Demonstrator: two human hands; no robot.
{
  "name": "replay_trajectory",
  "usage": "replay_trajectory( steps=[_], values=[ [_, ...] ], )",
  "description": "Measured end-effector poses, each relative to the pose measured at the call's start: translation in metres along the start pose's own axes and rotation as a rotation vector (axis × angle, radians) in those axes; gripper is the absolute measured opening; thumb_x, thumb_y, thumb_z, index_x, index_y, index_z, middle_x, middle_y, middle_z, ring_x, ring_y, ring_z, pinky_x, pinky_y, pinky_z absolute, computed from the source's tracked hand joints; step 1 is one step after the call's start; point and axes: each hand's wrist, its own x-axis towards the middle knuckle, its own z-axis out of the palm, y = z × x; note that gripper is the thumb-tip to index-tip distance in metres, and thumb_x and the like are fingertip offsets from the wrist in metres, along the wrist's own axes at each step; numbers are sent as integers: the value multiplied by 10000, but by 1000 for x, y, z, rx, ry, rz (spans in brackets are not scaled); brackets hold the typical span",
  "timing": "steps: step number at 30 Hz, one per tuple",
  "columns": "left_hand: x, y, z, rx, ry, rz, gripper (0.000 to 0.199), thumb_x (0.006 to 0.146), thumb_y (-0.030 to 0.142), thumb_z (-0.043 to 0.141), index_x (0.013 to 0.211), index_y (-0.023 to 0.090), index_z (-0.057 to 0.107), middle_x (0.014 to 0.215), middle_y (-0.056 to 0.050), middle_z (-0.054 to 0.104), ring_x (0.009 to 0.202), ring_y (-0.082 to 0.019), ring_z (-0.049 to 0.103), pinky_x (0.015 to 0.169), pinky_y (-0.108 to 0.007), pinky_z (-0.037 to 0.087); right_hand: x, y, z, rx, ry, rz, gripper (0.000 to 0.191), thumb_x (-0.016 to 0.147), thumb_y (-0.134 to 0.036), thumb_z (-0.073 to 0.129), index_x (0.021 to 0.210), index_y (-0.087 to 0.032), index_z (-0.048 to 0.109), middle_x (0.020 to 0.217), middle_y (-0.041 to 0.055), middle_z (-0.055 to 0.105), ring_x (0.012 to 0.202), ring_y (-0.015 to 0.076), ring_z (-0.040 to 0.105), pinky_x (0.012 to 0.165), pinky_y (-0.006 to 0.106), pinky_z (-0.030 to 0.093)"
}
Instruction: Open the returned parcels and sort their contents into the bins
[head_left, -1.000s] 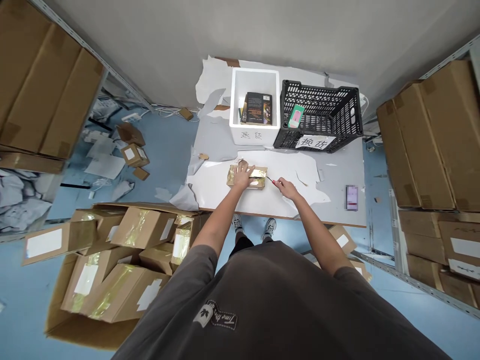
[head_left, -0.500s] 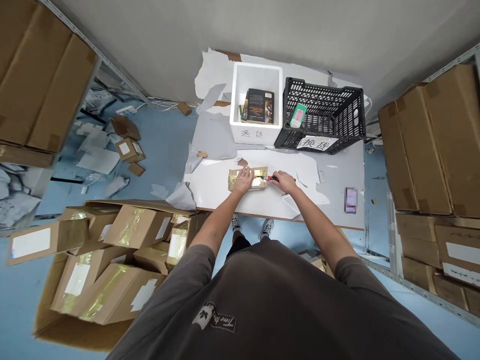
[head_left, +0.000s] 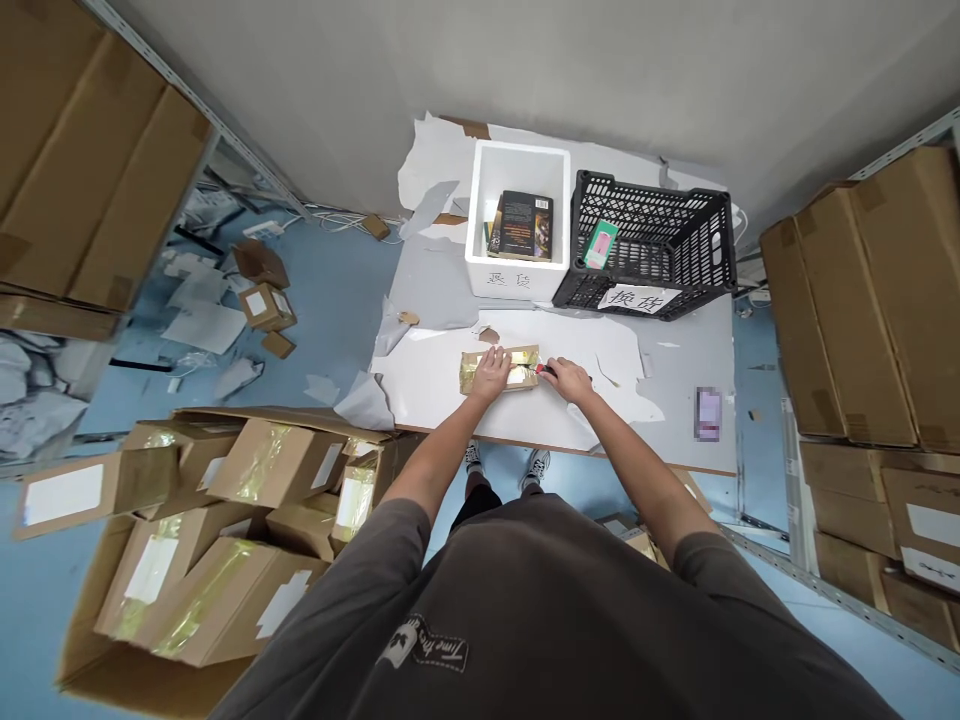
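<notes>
Near the front edge of the desk (head_left: 694, 350), midway along it, the small taped carton (head_left: 525, 383) lies on white paper (head_left: 442, 385), directly in front of you. Your left hand (head_left: 492, 372) rests on its top, the grip loosely spread over the tape rather than wrapped around anything. Your right hand (head_left: 568, 379), at the carton's right end, has its grip closed around a red-and-black cutter (head_left: 543, 369). The cutter's thin tip points left over the carton's top; you cannot tell from here how deep it sits. Beyond the carton stand a white bin (head_left: 517, 283) with books (head_left: 526, 225) in it and, just beside it on the right, a black crate (head_left: 686, 250) holding a green-and-pink pack (head_left: 601, 245). On your left, a large open box (head_left: 79, 650) holds many taped cartons (head_left: 259, 460).
</notes>
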Motion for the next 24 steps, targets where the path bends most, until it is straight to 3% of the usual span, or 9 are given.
replay_trajectory(
  steps=[3, 9, 14, 24],
  values=[
    [0, -2, 4, -55, 36, -5, 650, 1102, 447, 543, 1693, 179, 515, 1825, -179, 428, 1753, -384, 278, 1439, -609, 207, 0, -5, -1, 21, -9, 10, 332, 1199, -499, 510, 1311, -249, 697, 1273, 137, 745, 1123, 298, 701, 846, 339, 462],
    [5, -7, 20, -283, 188, -40, 528, 1164, 393, 389, 1531, 141, 671, 1731, -231, 547, 1705, -349, 406, 1418, -613, 285, -5, -7, -1, -6, 7, 32, 349, 1204, -505, 489, 1329, -248, 690, 1281, 135, 746, 1158, 301, 694, 863, 345, 469],
    [6, -10, 34, -417, 285, -8, 474, 1164, 428, 472, 1432, 135, 729, 1671, -240, 611, 1655, -394, 480, 1405, -644, 299, -7, -8, -4, -39, -4, 22, 358, 1210, -492, 479, 1366, -248, 689, 1331, 148, 738, 1217, 312, 680, 901, 359, 479],
    [7, -11, 39, -496, 306, -8, 458, 1166, 440, 507, 1398, 120, 739, 1677, -254, 599, 1674, -396, 450, 1420, -619, 264, -6, -8, 0, -26, 16, 55, 357, 1198, -508, 514, 1367, -247, 689, 1331, 154, 743, 1202, 320, 679, 907, 365, 491]
  ],
)
